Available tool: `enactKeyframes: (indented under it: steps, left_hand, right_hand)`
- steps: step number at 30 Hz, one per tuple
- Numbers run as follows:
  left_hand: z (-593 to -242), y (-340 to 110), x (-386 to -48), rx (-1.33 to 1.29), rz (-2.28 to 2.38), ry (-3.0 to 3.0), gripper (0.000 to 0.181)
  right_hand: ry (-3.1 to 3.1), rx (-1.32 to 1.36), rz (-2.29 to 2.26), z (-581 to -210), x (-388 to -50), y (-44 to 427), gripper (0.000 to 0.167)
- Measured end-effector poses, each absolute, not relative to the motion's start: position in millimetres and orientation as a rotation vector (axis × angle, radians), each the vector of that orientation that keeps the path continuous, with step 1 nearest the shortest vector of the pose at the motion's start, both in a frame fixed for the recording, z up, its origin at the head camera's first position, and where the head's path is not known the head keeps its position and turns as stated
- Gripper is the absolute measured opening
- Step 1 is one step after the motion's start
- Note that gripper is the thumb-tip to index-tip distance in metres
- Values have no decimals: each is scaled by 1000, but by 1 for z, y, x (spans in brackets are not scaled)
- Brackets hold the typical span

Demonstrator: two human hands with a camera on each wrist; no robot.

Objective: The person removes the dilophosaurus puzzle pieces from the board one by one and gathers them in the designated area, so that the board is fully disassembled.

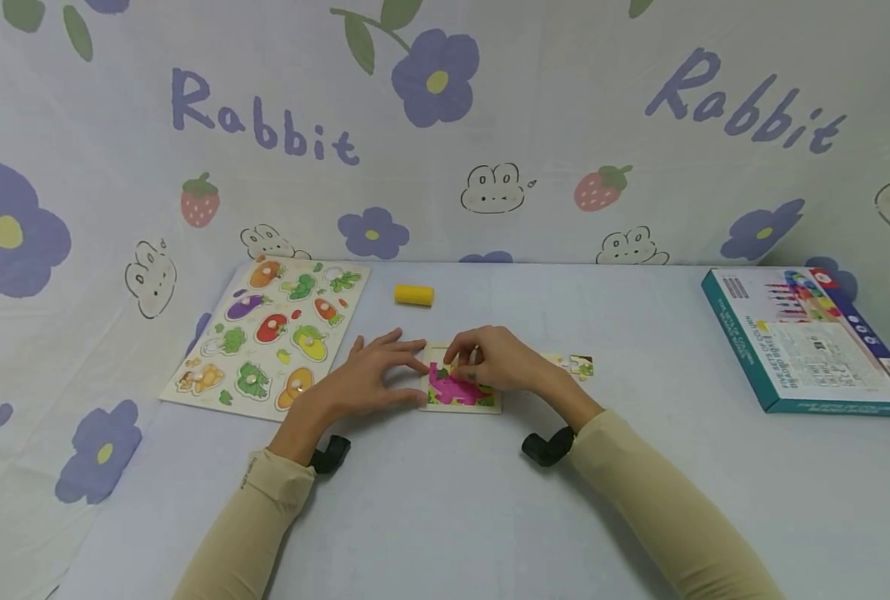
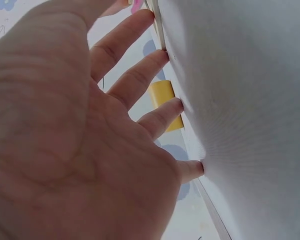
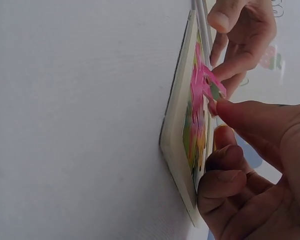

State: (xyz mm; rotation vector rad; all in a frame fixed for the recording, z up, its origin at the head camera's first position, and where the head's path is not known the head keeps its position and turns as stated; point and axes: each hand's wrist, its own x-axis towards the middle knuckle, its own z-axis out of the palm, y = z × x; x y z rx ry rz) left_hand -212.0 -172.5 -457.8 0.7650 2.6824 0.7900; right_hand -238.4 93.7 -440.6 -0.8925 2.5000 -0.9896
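Observation:
A small wooden jigsaw board (image 1: 463, 410) with a pink animal picture (image 1: 452, 392) lies flat on the table. My right hand (image 1: 499, 358) is over its upper part, thumb and fingers pinching a pink and green puzzle piece (image 3: 218, 87), which the right wrist view shows tilted up from the board. At the board's left side is my left hand (image 1: 370, 375), fingers spread and fairly straight, with fingertips at the board's edge. In the left wrist view the other fingertips (image 2: 192, 170) touch the white tabletop. Loose puzzle pieces (image 1: 582, 365) lie right of the board, partly hidden behind the right hand.
A vegetable peg puzzle board (image 1: 280, 333) lies at the left, near the left hand. A yellow cylinder (image 1: 413, 295) lies behind the jigsaw. At the far right is a flat teal-edged box (image 1: 812, 342). A printed cloth (image 1: 550, 125) hangs along the table's back edge.

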Motion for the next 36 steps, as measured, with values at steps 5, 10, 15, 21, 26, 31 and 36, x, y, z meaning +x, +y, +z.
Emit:
enactKeyframes:
  steps: [5,10,15,21,26,31,36]
  left_hand:
    - [-456,-169,-212,758,780,2693,40]
    - [-452,-163,-209,705,760,2710,39]
    - [-449,-156,-206,671,712,2746,41]
    - [-448,-153,-204,651,668,2774,41]
    - [-448,-152,-203,644,662,2774,42]
    - [-447,-151,-203,640,671,2770,43]
    - [-447,-149,-203,636,663,2775,45]
  right_hand:
    - [2510,-893,-1028,-442,-238,93,12]
    - [2499,-889,-1063,-442,-237,91,9]
    - [2489,-906,-1080,-442,-236,91,7]
    - [2497,-887,-1076,-441,-235,89,7]
    - [2509,-852,-1069,-441,-235,87,6]
    - [2526,-822,-1058,-439,-233,86,5]
    - [2517,-790,-1074,-440,-233,86,6]
